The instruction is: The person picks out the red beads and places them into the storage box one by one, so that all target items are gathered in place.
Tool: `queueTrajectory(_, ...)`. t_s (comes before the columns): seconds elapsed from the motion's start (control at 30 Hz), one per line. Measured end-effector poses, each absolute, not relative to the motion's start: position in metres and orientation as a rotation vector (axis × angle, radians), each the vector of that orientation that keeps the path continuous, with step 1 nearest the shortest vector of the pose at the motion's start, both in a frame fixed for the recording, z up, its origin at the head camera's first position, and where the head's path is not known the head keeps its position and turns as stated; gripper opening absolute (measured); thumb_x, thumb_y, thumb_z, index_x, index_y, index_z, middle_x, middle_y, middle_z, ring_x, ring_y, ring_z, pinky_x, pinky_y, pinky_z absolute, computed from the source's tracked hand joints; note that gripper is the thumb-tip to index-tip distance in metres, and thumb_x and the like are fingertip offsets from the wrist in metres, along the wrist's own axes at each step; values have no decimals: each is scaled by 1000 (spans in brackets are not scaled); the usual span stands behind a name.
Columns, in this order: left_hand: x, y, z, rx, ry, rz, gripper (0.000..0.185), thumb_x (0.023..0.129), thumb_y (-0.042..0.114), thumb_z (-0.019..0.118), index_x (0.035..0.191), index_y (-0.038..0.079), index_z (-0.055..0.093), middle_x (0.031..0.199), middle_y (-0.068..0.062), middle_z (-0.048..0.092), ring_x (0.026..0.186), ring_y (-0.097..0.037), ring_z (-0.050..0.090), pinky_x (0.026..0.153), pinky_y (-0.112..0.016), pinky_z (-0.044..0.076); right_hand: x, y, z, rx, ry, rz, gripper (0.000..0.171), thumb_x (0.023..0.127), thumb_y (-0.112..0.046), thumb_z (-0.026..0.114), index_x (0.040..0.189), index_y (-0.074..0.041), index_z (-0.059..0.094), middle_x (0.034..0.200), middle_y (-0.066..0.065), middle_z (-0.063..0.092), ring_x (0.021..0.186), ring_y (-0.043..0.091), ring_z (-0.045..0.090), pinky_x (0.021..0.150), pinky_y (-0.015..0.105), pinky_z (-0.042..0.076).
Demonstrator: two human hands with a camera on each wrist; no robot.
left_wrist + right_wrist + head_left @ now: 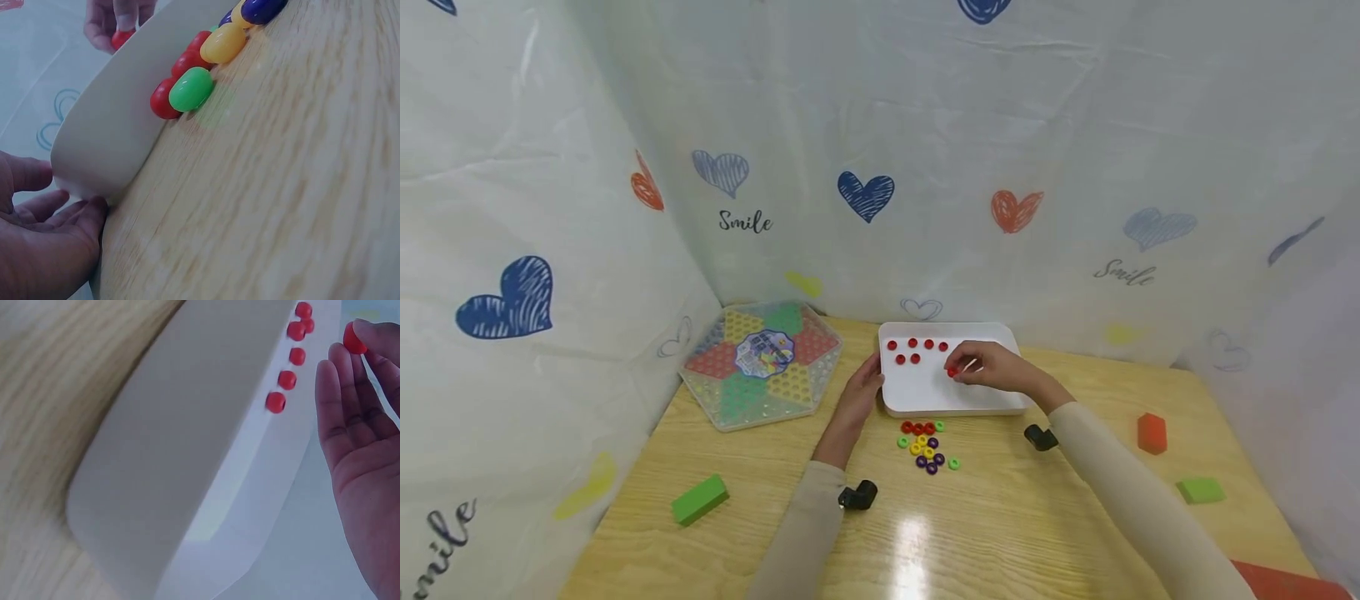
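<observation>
A white tray [925,390] stands at the back of the table with several red beads [914,359] in two rows in its left part. My left hand [857,396] rests against the tray's left end, thumb and fingertips touching the outer wall in the left wrist view. Over the tray, my right hand [992,367] pinches one red bead [354,340] between thumb and fingertips. On the table just in front of the tray lies a loose group of ring beads: red beads [918,429], yellow beads [916,448], purple beads [932,468] and green beads [954,463].
A hexagonal game board [797,382] with coloured triangles lies left of the tray. A green block [700,499] is at the front left. On the right are a red block [1152,433], another green block [1201,490] and a red piece [1285,581] at the edge. Printed sheeting [940,250] encloses the table.
</observation>
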State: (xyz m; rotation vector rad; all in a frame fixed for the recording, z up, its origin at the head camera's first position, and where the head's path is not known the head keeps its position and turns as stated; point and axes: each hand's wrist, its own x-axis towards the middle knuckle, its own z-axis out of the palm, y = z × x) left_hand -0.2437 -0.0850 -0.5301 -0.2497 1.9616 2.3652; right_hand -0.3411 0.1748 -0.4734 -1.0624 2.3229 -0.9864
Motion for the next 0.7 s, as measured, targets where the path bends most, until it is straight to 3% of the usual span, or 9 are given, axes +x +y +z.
queueTrajectory(0.17, -243, -85, -530, -276, 1942, 2354, 51, 101, 7, 41, 151, 9, 31, 156, -11, 30, 144, -25, 27, 118, -41, 23, -358, 165, -482, -1003, 2367, -912, 22, 88, -15, 71, 109, -16, 66, 106, -2, 65, 96, 14, 62, 84, 27, 55)
queueTrajectory(0.7, -244, -86, -527, -259, 1928, 2325, 52, 102, 8, 40, 152, 7, 27, 158, -12, 25, 145, -26, 23, 118, -41, 22, -388, 142, -474, -1007, 2391, -803, 25, 88, -12, 71, 112, -12, 66, 108, -2, 64, 98, 18, 60, 87, 32, 55)
